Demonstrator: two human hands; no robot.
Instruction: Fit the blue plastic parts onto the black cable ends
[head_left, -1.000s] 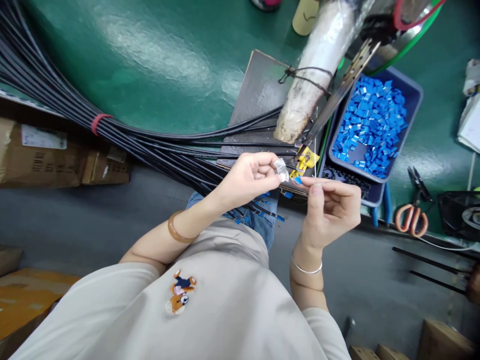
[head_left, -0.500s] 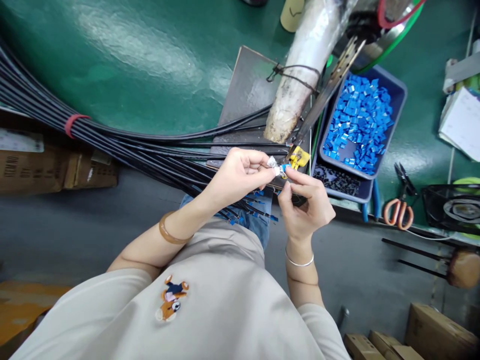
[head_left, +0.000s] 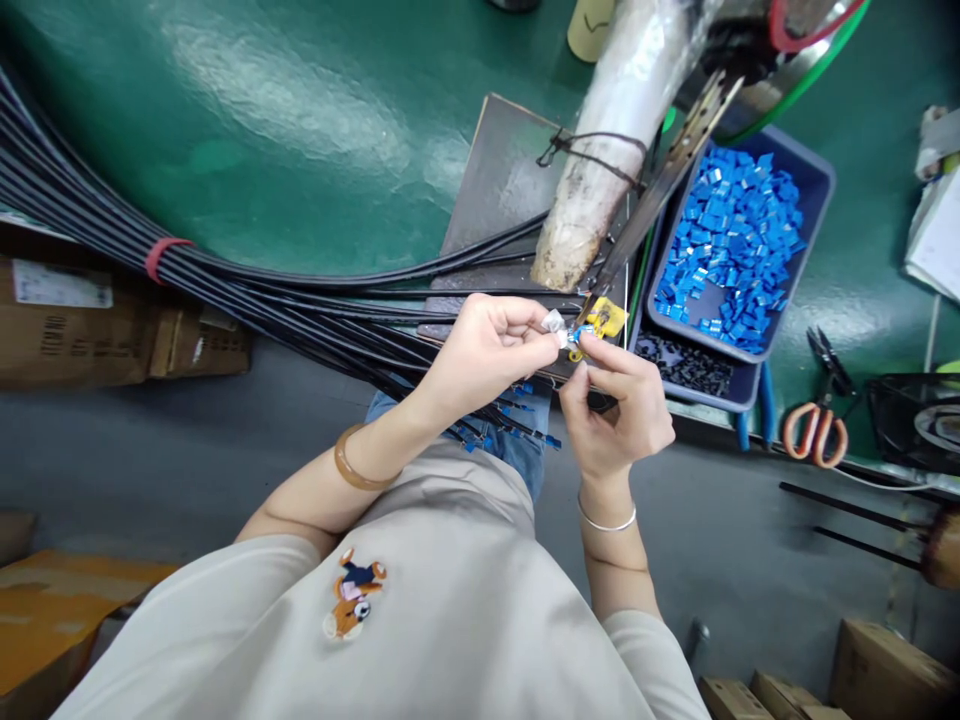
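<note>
My left hand (head_left: 502, 345) is closed in a pinch, with whitish material (head_left: 555, 322) at its fingertips and what looks like a cable end, mostly hidden. Close to its fingertips, my right hand (head_left: 619, 400) pinches a small blue connector (head_left: 583, 336) between closed fingers. Just above them, the dark tip of a long metal rod like a soldering iron (head_left: 637, 215) reaches down to the connector. Beside it is a yellow piece (head_left: 611, 318). Black cables (head_left: 315, 310) run in from the left behind my left hand. Several finished-looking ends with blue connectors (head_left: 517, 405) hang below.
A grey bin (head_left: 814, 230) holds many blue connectors, above another with small black parts (head_left: 682, 362). Orange-handled scissors (head_left: 816, 435) and blue-handled pliers (head_left: 754, 410) lie at the green table's (head_left: 300, 120) edge. A plastic-wrapped duct (head_left: 592, 170) leans over the dark board (head_left: 499, 165).
Both hands keep their pinch. The blue connector has come up against the iron's dark tip, where there was a small gap. The whole view has shifted slightly.
</note>
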